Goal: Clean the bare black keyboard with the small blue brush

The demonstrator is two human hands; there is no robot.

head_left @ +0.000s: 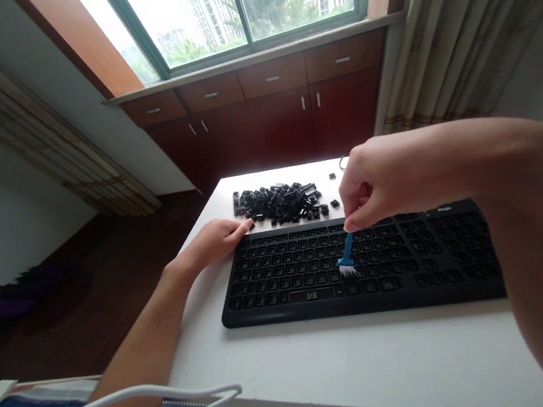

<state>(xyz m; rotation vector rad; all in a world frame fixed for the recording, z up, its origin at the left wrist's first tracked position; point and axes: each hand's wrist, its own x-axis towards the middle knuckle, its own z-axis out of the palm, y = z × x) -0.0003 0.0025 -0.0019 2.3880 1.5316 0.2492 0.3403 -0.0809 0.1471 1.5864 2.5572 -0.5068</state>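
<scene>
A black keyboard with its keycaps removed lies across the white table. My right hand is closed on a small blue brush, whose white bristles touch the keyboard's middle rows. My left hand rests flat on the table with its fingers stretched out against the keyboard's far left corner. A pile of loose black keycaps lies just behind the keyboard, close to the left fingertips.
A few stray keycaps and a cable loop lie at the table's far edge. A white cord runs over a blue surface at the near left. Red-brown cabinets stand under the window; curtains hang on the right.
</scene>
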